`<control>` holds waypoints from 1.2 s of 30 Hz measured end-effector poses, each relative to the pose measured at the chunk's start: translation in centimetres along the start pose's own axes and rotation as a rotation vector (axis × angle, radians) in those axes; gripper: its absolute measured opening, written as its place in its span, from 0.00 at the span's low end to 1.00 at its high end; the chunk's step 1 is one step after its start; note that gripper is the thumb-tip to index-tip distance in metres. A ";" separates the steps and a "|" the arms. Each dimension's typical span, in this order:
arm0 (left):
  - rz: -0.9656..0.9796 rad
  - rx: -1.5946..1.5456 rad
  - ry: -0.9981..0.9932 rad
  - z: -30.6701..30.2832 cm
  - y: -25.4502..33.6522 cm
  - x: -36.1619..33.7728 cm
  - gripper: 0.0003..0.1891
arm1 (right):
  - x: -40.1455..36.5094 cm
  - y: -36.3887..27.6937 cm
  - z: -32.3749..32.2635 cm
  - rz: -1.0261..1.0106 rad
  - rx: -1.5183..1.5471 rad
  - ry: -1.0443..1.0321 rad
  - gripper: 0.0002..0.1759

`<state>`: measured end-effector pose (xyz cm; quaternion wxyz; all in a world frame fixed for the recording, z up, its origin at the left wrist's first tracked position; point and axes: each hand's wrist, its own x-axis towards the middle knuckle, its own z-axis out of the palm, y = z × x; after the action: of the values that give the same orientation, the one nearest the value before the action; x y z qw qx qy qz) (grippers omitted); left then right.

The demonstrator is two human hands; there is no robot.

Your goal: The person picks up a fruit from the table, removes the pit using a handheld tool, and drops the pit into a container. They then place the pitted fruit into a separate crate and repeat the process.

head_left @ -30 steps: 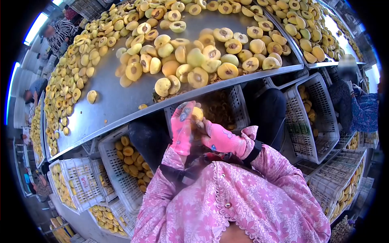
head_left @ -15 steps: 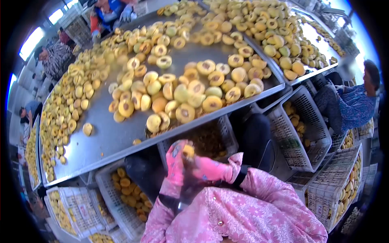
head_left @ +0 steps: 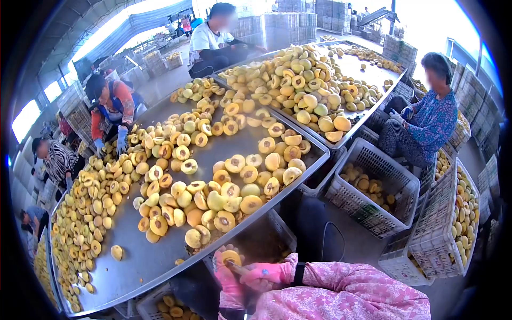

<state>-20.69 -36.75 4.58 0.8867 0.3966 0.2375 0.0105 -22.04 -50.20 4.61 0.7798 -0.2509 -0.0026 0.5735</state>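
My left hand (head_left: pixel 226 277), in a pink glove, is closed around an apricot half (head_left: pixel 231 257) with its cut face showing. My right hand (head_left: pixel 268 275), also pink-gloved, is closed just beside it. A small thin tool (head_left: pixel 238 269) sticks out of the right fingers towards the fruit; its full shape is hidden. Both hands are below the front edge of a metal table (head_left: pixel 176 261), over a crate (head_left: pixel 285 229) with dark bits in it. Many apricot halves (head_left: pixel 216 200) lie on the table just beyond my hands.
A second table heaped with apricots (head_left: pixel 306 80) adjoins at the back right. Crates of fruit (head_left: pixel 373 186) stand on the floor to my right, and another crate (head_left: pixel 154 306) sits at lower left. A seated person (head_left: pixel 426 125) is at right; several others work around the tables.
My view has tilted up, so the hands sit lower in the picture and more of the hall shows. The left hand keeps the apricot half, whose cut face is now plainer.
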 end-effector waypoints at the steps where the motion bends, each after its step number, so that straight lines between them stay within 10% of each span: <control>1: 0.001 -0.101 -0.060 -0.7 0.1 0.6 0.16 | 0.1 0.3 -0.2 -0.054 -0.107 -0.018 0.11; 6: 0.154 -0.468 0.008 -7.9 8.7 2.1 0.15 | -0.6 -0.2 0.2 -0.231 -0.277 -0.017 0.08; 8: 0.664 0.017 0.269 -11.6 11.4 0.8 0.16 | 0.4 -0.6 -1.0 -0.216 -0.453 0.201 0.10; 11: 0.527 0.710 0.487 -21.5 17.1 0.8 0.20 | 1.2 0.6 -6.0 0.284 -1.885 0.155 0.15; 12: 0.444 1.095 0.539 -25.2 18.1 1.7 0.21 | 1.5 1.3 -6.4 0.314 -1.895 0.141 0.16; 14: 0.945 1.940 0.856 -22.0 17.9 0.2 0.24 | 2.2 1.5 -8.4 0.355 -1.926 0.142 0.17; 19: 0.626 1.349 0.178 -11.2 16.1 5.2 0.26 | 1.1 0.0 -4.6 0.380 -1.826 0.240 0.19; 25: 0.371 1.532 -0.023 -3.8 10.5 13.4 0.27 | 0.8 0.0 -5.4 -0.076 -1.648 0.405 0.17; 30: -0.128 -0.039 -0.367 -5.5 11.1 10.6 0.25 | -0.4 -1.4 -4.1 -0.320 -1.207 0.519 0.12; 36: -0.290 -0.210 -0.374 -3.3 9.5 4.4 0.30 | -0.6 -4.0 2.0 -0.347 -1.124 0.532 0.14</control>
<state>-16.55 -27.06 7.57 0.9437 0.2594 0.1212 -0.1655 -19.29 -50.82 8.09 0.5848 -0.7506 -0.1500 0.2684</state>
